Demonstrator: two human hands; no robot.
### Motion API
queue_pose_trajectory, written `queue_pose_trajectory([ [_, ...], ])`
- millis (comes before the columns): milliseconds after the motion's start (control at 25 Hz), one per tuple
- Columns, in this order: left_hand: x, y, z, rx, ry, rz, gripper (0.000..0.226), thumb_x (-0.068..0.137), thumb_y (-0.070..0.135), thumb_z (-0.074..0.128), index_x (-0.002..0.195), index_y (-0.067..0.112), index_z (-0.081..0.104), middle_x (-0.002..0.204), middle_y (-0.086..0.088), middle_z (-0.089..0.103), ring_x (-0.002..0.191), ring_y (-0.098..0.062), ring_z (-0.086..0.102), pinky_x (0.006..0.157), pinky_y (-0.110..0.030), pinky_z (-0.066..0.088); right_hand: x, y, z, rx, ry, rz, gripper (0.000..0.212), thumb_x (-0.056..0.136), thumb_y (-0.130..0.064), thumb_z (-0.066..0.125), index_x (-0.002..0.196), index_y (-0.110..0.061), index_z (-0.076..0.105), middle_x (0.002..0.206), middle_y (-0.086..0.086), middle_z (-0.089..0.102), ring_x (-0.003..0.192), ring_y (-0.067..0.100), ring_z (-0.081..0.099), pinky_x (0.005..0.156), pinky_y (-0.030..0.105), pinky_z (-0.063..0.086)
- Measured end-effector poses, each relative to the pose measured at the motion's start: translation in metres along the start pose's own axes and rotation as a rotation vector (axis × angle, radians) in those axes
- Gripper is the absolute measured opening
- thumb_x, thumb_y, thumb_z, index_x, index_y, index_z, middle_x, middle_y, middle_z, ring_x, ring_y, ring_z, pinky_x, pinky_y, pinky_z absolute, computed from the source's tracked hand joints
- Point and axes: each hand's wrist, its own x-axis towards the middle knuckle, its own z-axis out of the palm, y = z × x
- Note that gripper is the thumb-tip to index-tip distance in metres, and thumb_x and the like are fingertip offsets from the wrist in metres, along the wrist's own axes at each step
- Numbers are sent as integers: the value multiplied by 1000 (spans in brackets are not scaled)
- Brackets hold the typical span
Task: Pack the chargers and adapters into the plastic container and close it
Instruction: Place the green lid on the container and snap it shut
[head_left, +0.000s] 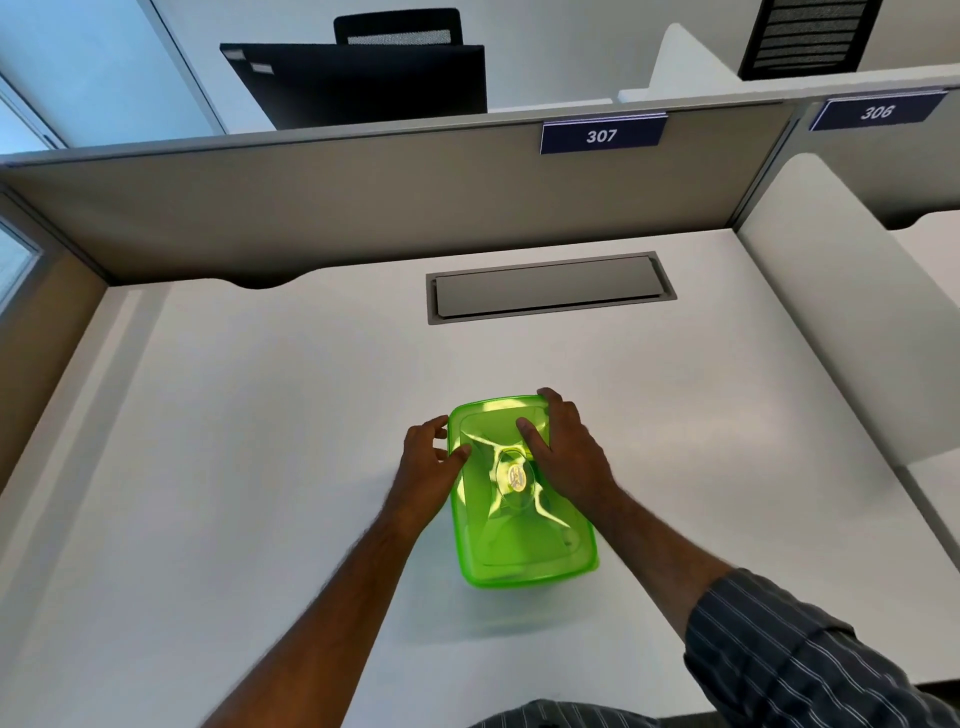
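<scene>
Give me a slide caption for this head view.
Both hands, left and right, hold a translucent green plastic container, lid on, on a white desk.

Work surface: a white desk (260, 441) bounded at the rear by a grey partition panel (363, 197). A grey rectangular cable hatch (548, 287) is set flush into the desk near the back edge, lid down. One item lies directly on the desk: a translucent green plastic container (519, 525), lid on top, near the front centre. Contents not discernible, possibly owing to glare on the lid.
</scene>
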Motion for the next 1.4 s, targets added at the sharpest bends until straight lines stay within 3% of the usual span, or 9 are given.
queue_pose_trajectory([
  [120, -32, -20, -5, -81, -78, -24, 43, 90, 23, 76, 128, 24, 55, 113, 3, 59, 79, -9, 63, 62, -16, 54, 0, 1, 0, -8, 2, 6, 59, 97, -62, 42, 147, -31, 31, 134, 4, 50, 117, 33, 61, 90, 50, 53],
  [280, -67, -42, -11, -91, -151, -133, 30, 85, 49, 75, 105, 31, 60, 97, 5, 69, 78, -6, 68, 59, -20, 54, 1, 3, 2, -12, 3, 6, 57, 97, -63, 42, 144, -33, 31, 133, 5, 51, 116, 34, 61, 90, 50, 53],
  [440, -87, -49, -13, -58, -175, -172, 54, 73, 72, 71, 86, 21, 61, 72, 7, 70, 64, -6, 67, 58, -28, 52, 1, 3, 2, -6, 10, 7, 57, 97, -63, 42, 144, -33, 31, 132, 5, 52, 117, 33, 61, 91, 49, 52],
  [640, -105, -48, -13, 61, -344, -190, 73, 75, 88, 54, 69, 16, 59, 66, -6, 75, 58, -13, 69, 52, -16, 44, 0, 3, 3, -3, 22, 11, 58, 96, -64, 42, 144, -34, 31, 133, 4, 52, 116, 33, 61, 90, 49, 51],
  [840, -112, -46, -14, 17, -459, -226, 65, 79, 77, 63, 75, 12, 63, 72, -9, 78, 64, -12, 70, 53, -21, 47, 0, 5, 4, 3, 29, 6, 58, 95, -65, 42, 144, -35, 31, 133, 4, 52, 119, 32, 60, 90, 49, 52],
  [960, -118, -49, -9, -114, -410, -273, 59, 85, 58, 72, 89, -1, 65, 79, -12, 79, 71, -15, 73, 57, -25, 51, 1, 6, 5, 13, 31, 2, 58, 95, -65, 42, 143, -36, 31, 131, 4, 53, 117, 33, 61, 89, 49, 52],
  [1040, -121, -51, -3, -168, -341, -279, 64, 80, 52, 77, 89, -9, 62, 73, -11, 77, 67, -17, 71, 56, -26, 53, 1, 7, 5, 16, 28, -4, 57, 95, -65, 42, 143, -36, 31, 131, 4, 53, 117, 32, 60, 90, 49, 52],
  [1280, -121, -56, 1, -218, -315, -255, 43, 75, 53, 81, 65, 15, 62, 68, -14, 75, 61, -18, 67, 55, -26, 52, 3, 11, 7, 20, 28, -11, 58, 95, -66, 42, 143, -36, 31, 132, 4, 52, 119, 31, 60, 91, 50, 53],
  [1400, -118, -60, -1, -194, -335, -244, 45, 74, 56, 82, 66, 16, 64, 72, -15, 77, 64, -17, 69, 56, -26, 52, 4, 12, 9, 43, 24, -14, 58, 94, -66, 43, 142, -37, 31, 133, 3, 53, 120, 30, 60, 92, 48, 52],
])
